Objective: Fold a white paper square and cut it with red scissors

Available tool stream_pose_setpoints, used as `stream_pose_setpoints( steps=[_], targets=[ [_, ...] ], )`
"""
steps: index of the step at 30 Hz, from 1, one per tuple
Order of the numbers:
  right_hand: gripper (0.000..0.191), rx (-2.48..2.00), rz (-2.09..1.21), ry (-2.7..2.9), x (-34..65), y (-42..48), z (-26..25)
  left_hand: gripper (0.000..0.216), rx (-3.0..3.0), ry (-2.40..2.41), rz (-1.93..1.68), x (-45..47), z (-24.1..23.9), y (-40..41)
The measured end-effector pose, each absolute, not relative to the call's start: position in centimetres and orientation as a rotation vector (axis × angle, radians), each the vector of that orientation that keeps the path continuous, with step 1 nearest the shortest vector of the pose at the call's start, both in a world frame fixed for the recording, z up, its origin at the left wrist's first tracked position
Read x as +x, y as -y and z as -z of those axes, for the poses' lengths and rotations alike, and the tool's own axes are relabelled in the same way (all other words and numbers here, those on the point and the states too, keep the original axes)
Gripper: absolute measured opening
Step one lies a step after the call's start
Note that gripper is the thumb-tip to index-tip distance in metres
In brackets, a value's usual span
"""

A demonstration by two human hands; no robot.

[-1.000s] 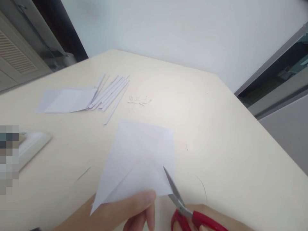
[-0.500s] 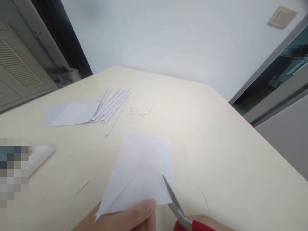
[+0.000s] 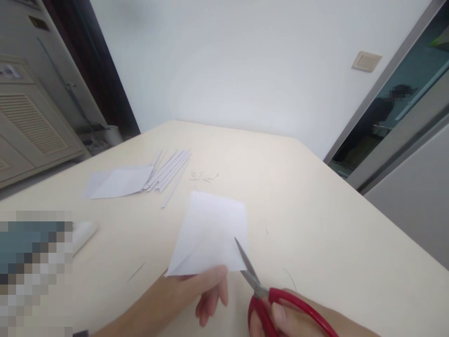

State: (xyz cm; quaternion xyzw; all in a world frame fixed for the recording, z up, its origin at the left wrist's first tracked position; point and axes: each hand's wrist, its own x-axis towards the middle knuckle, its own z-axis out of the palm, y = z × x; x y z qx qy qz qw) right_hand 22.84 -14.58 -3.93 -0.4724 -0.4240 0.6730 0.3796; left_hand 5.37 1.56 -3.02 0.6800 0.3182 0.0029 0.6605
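My left hand (image 3: 206, 288) pinches the near edge of a white sheet of paper (image 3: 210, 234), its thumb on top and fingers underneath. A faint crease runs across the sheet's lower left part. In my right hand (image 3: 287, 318) are scissors (image 3: 261, 291) with red handles and metal blades. Their blades are parted at the sheet's near right corner, one above the paper and the other partly hidden beneath it.
On the pale table (image 3: 315, 210), more white paper (image 3: 121, 181) lies at the left beside several narrow paper strips (image 3: 170, 171). Small scraps (image 3: 203, 176) lie near them. A partly blurred white-edged object (image 3: 82, 236) is at the left. Beyond a doorway, a person (image 3: 375, 117) is visible.
The camera view has tilted up, so more of both hands and the red scissor handles shows. The paper is still in my left hand, with the scissor blades still parted at its right edge.
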Motion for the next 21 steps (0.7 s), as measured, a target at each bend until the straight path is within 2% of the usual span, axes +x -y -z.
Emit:
stream_pose_setpoints(
  steps=[4, 7, 21],
  targets=[
    [0.065, -1.080, -1.615, 1.122, 22.7, 14.2, 6.1, 0.044, 1.567, -0.649, -0.020, 5.5, 3.3, -2.2],
    [0.064, -0.976, -1.623, 1.091, 22.5, 13.6, 7.1, 0.045, 1.514, -0.642, -0.053, 5.5, 3.5, -2.5],
    [0.078, -0.900, -1.685, 1.271, 23.1, 13.0, 5.3, 0.038, 1.327, -0.453, -0.125, 5.7, 4.1, -3.3]
  ],
)
